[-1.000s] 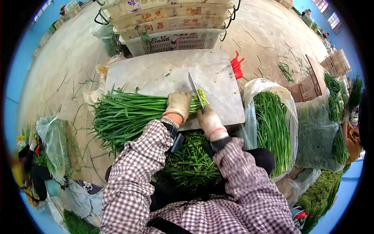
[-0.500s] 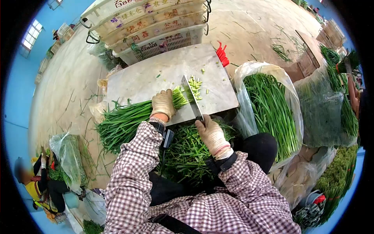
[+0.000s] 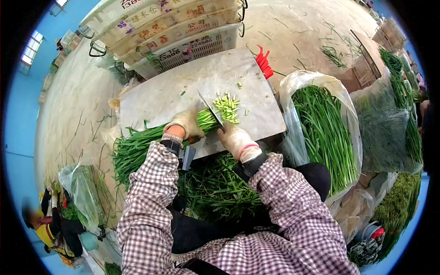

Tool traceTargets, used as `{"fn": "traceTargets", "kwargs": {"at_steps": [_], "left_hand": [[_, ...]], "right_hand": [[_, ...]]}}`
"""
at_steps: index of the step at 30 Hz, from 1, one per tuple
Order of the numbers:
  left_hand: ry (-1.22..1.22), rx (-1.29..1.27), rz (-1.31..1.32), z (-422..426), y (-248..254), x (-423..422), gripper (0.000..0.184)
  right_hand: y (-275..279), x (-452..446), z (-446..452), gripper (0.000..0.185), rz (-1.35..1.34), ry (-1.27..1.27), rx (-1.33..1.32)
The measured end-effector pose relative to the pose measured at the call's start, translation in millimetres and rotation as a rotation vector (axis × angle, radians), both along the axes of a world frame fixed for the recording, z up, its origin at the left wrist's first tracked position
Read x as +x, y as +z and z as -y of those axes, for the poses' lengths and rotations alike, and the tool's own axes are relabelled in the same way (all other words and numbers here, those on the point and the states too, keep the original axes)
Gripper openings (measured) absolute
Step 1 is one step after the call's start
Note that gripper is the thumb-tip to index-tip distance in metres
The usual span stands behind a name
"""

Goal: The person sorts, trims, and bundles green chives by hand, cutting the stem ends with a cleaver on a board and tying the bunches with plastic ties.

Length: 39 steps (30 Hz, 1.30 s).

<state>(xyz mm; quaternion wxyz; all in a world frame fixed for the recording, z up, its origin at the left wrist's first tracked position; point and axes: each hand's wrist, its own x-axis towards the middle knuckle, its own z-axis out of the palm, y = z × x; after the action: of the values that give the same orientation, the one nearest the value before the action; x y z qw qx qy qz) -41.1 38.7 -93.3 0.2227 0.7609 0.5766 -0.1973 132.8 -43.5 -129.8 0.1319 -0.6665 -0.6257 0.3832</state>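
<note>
My left hand [image 3: 184,124], in a pale work glove, presses a bunch of long green chives [image 3: 142,145] onto the white board [image 3: 165,98]. The chives' leaves spread left past the board's edge and their pale stem ends point right. My right hand [image 3: 236,140], also gloved, is closed around the handle of a knife [image 3: 210,107]. The blade stands nearly edge-on at the stem ends, touching or very close to them. Short cut stem pieces [image 3: 227,108] lie just right of the blade. The knife handle is mostly hidden in my fist.
Stacked plastic crates [image 3: 183,36] stand behind the board, with red ties [image 3: 263,63] at its far right corner. An open plastic bag of chives [image 3: 323,137] stands at right. Loose green leaves [image 3: 220,188] are heaped below the board. Another person [image 3: 59,224] sits at lower left.
My left hand has slid left and slightly down along the chives. The knife has shifted left, its blade turned more edge-on. The cut pieces now lie in a wider heap.
</note>
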Motion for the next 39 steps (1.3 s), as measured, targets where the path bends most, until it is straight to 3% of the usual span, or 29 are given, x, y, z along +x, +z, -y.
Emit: {"fn": "traceTargets", "kwargs": {"at_steps": [2, 5, 7, 9, 13, 14, 18, 19, 21, 23, 27, 29, 31, 32, 33, 34, 36, 37, 39], "left_hand": [[0.011, -0.024, 0.034, -5.4, -5.3, -4.7, 0.088], [0.069, 0.078, 0.08, 4.1, -7.1, -5.8, 0.088], [0.082, 0.123, 0.035, 18.9, 5.7, 2.3, 0.092], [0.069, 0.191, -0.008, 28.1, 2.3, 3.3, 0.095], [0.004, 0.306, -0.004, 45.5, 6.6, 2.5, 0.12], [-0.051, 0.379, 0.005, 50.4, 2.4, -7.3, 0.13], [-0.023, 0.281, -0.131, 62.4, 16.7, -26.7, 0.123], [-0.02, 0.278, -0.119, 61.6, 15.8, -28.7, 0.121], [-0.009, 0.278, -0.098, 64.3, 10.5, -34.3, 0.116], [-0.031, 0.344, 0.026, 67.5, 11.9, -48.5, 0.104], [-0.024, 0.484, 0.305, 80.9, 40.8, -81.6, 0.098], [0.039, 0.514, 0.503, 93.3, 58.6, -99.4, 0.1], [0.076, 0.484, 0.742, 108.4, 98.1, -109.6, 0.104], [0.076, 0.637, 0.94, 111.9, 86.4, -124.1, 0.094], [0.054, 0.693, 0.941, 117.5, 92.3, -139.4, 0.089], [0.062, 0.741, 0.986, 125.4, 105.2, -145.2, 0.085], [0.159, 0.712, 1.093, 144.4, 134.2, -163.9, 0.079], [0.248, 0.643, 1.146, 153.1, 146.3, -176.8, 0.077], [0.118, 0.728, 0.943, 170.1, 170.6, -202.0, 0.081]], "right_hand": [[-11.5, -2.4, -14.4, 0.036, -0.066, 0.005, 0.078], [7.6, -5.1, -26.2, 0.038, -0.044, -0.002, -0.026], [0.1, 2.2, -4.7, 0.041, -0.076, 0.006, 0.051], [13.4, 19.9, 35.5, 0.044, -0.092, -0.04, -0.059], [48.8, 67.2, 87.4, 0.043, -0.169, -0.072, -0.304], [56.8, 80.0, 88.1, 0.042, -0.111, -0.036, -0.214], [67.2, 107.7, 40.5, 0.032, 0.081, -0.086, 0.099], [59.1, 110.8, 13.3, 0.03, 0.258, -0.096, 0.202], [45.3, 118.9, -40.3, 0.03, 0.372, -0.145, 0.178], [37.9, 122.6, -72.2, 0.029, 0.481, -0.12, 0.188], [3.6, 122.2, -96.8, 0.026, 0.45, 0.033, 0.226], [-5.8, 111.6, -86.3, 0.024, 0.449, 0.127, 0.331], [27.5, 87.1, -48.6, 0.021, 0.313, 0.199, 0.182], [16.7, 85.9, -27.4, 0.022, 0.258, 0.278, 0.274], [6.2, 84.8, -7.7, 0.022, 0.203, 0.358, 0.365], [8.7, 72.5, 12.3, 0.024, 0.368, 0.483, 0.372], [-4.4, 71.9, 58.6, 0.024, 0.223, 0.535, 0.264], [26.6, 73.3, 75.6, 0.027, 0.06, 0.633, 0.329], [37.5, 78.4, 87.9, 0.037, 0.092, 0.668, 0.226]]}}
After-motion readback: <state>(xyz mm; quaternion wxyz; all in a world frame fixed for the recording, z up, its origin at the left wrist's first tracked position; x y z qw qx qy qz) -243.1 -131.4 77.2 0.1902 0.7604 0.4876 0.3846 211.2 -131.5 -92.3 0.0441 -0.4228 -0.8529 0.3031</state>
